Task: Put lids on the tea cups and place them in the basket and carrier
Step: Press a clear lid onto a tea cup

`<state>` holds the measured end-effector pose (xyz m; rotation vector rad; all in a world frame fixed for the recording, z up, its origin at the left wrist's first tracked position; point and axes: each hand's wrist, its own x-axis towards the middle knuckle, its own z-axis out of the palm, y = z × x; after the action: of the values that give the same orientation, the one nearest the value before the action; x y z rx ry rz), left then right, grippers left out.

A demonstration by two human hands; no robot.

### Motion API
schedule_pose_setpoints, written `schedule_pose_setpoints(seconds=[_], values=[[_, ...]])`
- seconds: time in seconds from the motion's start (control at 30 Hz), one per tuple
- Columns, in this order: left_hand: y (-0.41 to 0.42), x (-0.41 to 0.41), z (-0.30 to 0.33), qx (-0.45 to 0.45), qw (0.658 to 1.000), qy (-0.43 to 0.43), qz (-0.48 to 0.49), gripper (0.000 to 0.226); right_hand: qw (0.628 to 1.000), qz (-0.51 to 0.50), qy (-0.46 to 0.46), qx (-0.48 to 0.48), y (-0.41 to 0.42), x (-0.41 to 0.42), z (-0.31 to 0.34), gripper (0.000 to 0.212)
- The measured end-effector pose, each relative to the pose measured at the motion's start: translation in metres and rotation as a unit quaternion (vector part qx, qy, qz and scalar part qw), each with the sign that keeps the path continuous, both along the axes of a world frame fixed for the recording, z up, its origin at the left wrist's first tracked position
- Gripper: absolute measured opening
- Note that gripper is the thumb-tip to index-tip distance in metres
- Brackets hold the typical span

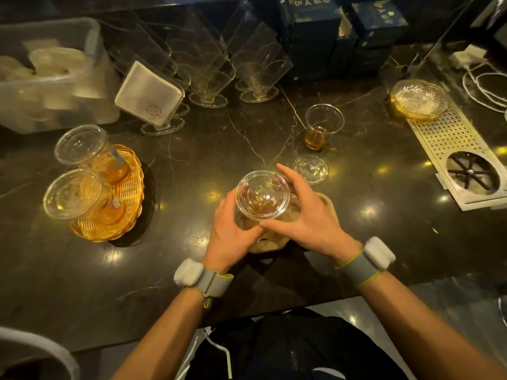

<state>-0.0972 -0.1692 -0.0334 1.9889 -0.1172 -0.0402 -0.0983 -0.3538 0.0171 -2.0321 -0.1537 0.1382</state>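
Note:
A clear plastic cup of amber tea (262, 196) with a clear lid on it stands in a brown paper carrier (327, 207) at the counter's front centre. My left hand (233, 229) wraps the cup's left side. My right hand (304, 212) is against its right side, thumb at the lid's rim and fingers spread. Two lidded tea cups (79, 145) (72, 194) stand tilted in a woven yellow basket (129, 198) at the left. An uncovered cup with a little tea (323, 127) stands further back, and a loose lid (310, 169) lies flat in front of it.
A translucent bin (90, 86) sits far left. Clear acrylic holders (208, 67), one holding napkins (148, 94), line the back, with dark blue boxes (312, 37) behind. Amber glass dishes (418, 100), a perforated metal drain with a cup rinser (470, 172) and white cables (482, 83) are at the right.

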Motion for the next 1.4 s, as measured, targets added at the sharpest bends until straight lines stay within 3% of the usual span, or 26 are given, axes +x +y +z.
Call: schedule_pose_setpoints(seconds=[0.5,1.23,1.4], values=[[0.001,-0.026,-0.015,0.053,0.998,-0.009,-0.011,0.085,0.998,0.017,0.021,-0.065,0.001,-0.022,-0.018,0.105],[0.009,-0.026,-0.019,0.041,0.998,0.022,-0.043,0.097,0.998,0.021,0.032,-0.042,-0.006,-0.021,-0.030,0.115],[0.032,-0.023,-0.019,0.003,0.996,0.073,-0.057,0.085,1.000,-0.026,0.006,-0.003,-0.018,-0.006,-0.018,0.080]])
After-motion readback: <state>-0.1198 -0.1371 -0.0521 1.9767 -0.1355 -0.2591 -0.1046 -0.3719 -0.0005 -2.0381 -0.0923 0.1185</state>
